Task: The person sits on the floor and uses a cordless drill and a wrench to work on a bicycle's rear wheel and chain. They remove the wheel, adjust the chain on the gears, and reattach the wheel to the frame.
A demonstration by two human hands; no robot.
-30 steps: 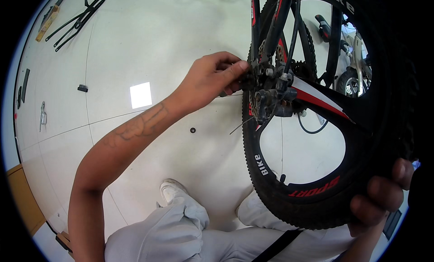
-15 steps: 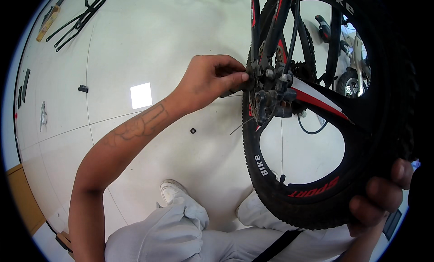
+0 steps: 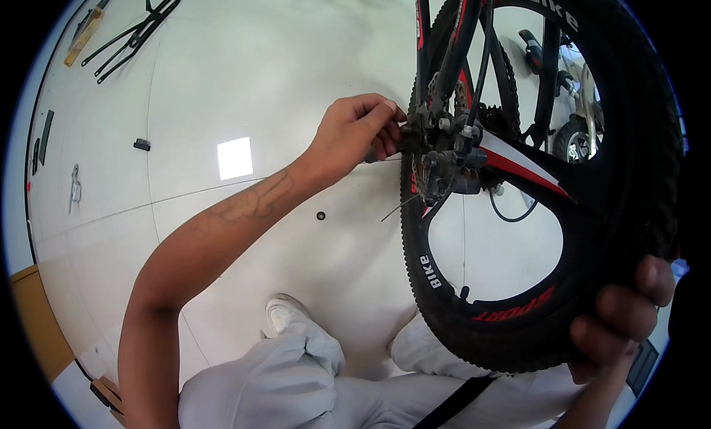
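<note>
My left hand (image 3: 363, 133) reaches in at the left side of a bicycle wheel hub, fingers curled against a dark metal part of the axle; what they pinch is hidden. Beside it are the brake disc (image 3: 465, 96), a derailleur (image 3: 444, 170) and cables. A thin wire sticks out below the hub. My right hand (image 3: 615, 318) grips the black tyre (image 3: 489, 344) at its lower right. The wheel has broad black spokes (image 3: 592, 192) with red and white stripes, and the black frame (image 3: 452, 59) rises above it.
On the tiled floor (image 3: 281, 74) lie a black rack (image 3: 137, 37), a wooden-handled tool (image 3: 85, 33), dark strips (image 3: 46, 136), a small black block (image 3: 141, 145), a metal piece (image 3: 75, 188) and a black ring (image 3: 321, 216). Another two-wheeler (image 3: 585, 125) stands behind the wheel. Cardboard (image 3: 41, 322) is at left.
The bicycle, my left hand and the floor objects appear slightly shifted as the view moves. My left thumb has moved up and back a little from the axle.
</note>
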